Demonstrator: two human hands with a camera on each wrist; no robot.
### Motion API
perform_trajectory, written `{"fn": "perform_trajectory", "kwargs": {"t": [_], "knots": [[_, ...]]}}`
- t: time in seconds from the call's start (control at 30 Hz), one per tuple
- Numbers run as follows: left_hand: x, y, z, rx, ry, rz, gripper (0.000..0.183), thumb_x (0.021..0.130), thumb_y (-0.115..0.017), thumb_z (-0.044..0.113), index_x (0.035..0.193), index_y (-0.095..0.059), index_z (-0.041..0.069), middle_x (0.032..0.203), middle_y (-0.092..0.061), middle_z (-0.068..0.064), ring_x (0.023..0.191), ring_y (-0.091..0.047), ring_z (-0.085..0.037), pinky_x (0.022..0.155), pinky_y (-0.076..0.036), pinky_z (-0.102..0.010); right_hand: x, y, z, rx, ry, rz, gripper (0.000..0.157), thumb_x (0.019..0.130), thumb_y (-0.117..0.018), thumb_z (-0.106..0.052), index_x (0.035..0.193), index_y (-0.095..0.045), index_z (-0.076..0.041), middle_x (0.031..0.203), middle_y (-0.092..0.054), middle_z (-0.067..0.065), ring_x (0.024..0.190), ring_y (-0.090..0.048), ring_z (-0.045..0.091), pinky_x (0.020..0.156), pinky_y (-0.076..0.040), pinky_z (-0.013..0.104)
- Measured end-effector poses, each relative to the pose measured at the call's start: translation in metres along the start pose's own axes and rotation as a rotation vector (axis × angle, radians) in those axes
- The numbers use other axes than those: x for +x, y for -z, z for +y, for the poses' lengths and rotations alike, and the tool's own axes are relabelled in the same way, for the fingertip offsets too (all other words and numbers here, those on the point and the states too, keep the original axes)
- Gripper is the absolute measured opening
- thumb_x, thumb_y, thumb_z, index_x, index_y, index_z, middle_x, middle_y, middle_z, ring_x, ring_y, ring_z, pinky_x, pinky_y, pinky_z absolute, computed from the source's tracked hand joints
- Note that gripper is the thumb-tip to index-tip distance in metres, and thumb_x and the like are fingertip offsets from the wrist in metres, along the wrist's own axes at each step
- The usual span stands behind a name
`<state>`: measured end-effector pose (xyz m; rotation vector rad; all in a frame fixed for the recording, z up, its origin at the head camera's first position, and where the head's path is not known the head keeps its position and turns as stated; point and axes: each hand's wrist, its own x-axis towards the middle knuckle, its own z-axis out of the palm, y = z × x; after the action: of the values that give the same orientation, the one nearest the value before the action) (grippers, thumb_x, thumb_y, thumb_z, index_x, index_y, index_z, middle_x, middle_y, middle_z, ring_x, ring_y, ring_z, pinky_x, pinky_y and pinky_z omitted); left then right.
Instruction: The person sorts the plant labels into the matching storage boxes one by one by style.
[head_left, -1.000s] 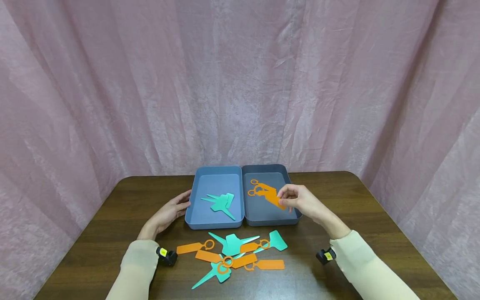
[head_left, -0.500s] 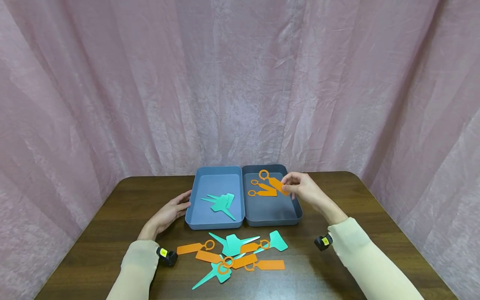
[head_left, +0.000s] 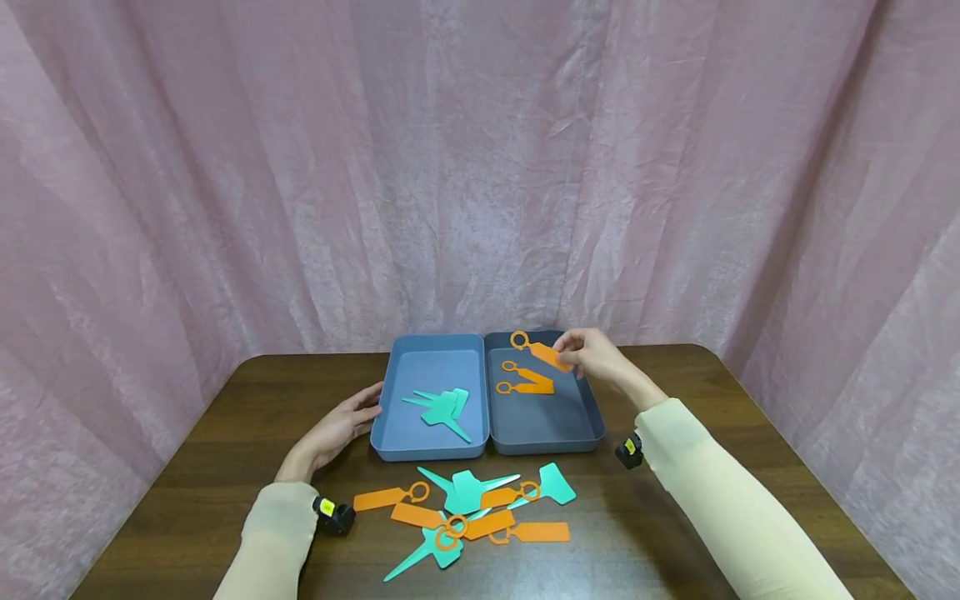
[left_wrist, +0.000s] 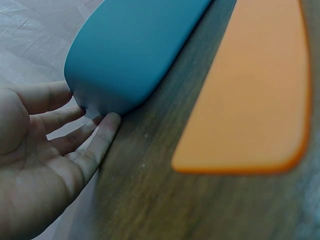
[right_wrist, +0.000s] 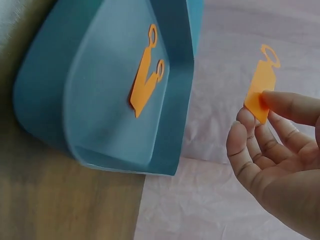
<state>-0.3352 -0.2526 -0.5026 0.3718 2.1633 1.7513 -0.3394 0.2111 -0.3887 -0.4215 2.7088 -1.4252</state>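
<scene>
My right hand [head_left: 596, 354] pinches an orange ring-ended tag [right_wrist: 261, 85] by its flat end, above the back of the dark grey tray [head_left: 540, 429]. Two more orange tags [right_wrist: 142, 87] lie on that tray's floor, one partly over the other. At the blue tray [head_left: 427, 446], the straight fingers of my left hand [head_left: 337, 429] touch the left wall; the left wrist view shows the fingertips at its lower corner. Inside the blue tray rests a small heap of mint-green T-shaped plant labels [head_left: 444, 407].
In front of the trays, several orange tags [head_left: 542, 531] and green plant labels [head_left: 555, 483] lie scattered and overlapping on the wooden table [head_left: 615, 533]. One orange tag [left_wrist: 250, 100] looms close to the left wrist camera. A pink curtain [head_left: 480, 167] hangs behind the table.
My right hand has moved toward the back of the grey tray, carrying the pinched orange tag away from the two lying there. The left hand has stayed in place.
</scene>
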Motion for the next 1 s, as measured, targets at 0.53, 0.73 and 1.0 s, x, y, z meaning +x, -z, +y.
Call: {"fn": "perform_trajectory", "kwargs": {"t": [0.53,0.73,1.0], "knots": [[0.003,-0.009,0.003,-0.003,-0.002,-0.002,0.062,0.114,-0.042,0.017,0.168,-0.014,0.010,0.171,-0.016,-0.022,0.153,-0.027,-0.041,0.124,-0.027,-0.057,0.030,0.001,-0.008,-0.136,-0.060,-0.032,0.018,0.099,-0.065,-0.002,0.115,-0.071,0.006,0.100,-0.071,0.016,0.083,-0.064,0.037,0.056,-0.050,0.027],[0.004,-0.011,0.004,0.002,-0.019,-0.021,0.061,0.114,-0.040,0.015,0.168,-0.012,0.007,0.170,-0.014,-0.025,0.153,-0.026,-0.044,0.124,-0.026,-0.058,0.036,0.001,0.005,-0.201,-0.090,-0.074,0.021,0.099,-0.067,-0.005,0.118,-0.070,0.003,0.102,-0.069,0.015,0.065,-0.050,0.015,0.057,-0.041,0.026],[0.005,-0.011,0.005,0.010,-0.011,-0.013,0.062,0.114,-0.041,0.017,0.168,-0.013,0.008,0.170,-0.015,-0.023,0.153,-0.028,-0.042,0.124,-0.028,-0.057,0.032,0.001,0.005,-0.219,-0.081,-0.102,0.020,0.100,-0.066,-0.007,0.117,-0.071,0.000,0.101,-0.068,0.013,0.079,-0.060,0.021,0.063,-0.049,0.034]]}}
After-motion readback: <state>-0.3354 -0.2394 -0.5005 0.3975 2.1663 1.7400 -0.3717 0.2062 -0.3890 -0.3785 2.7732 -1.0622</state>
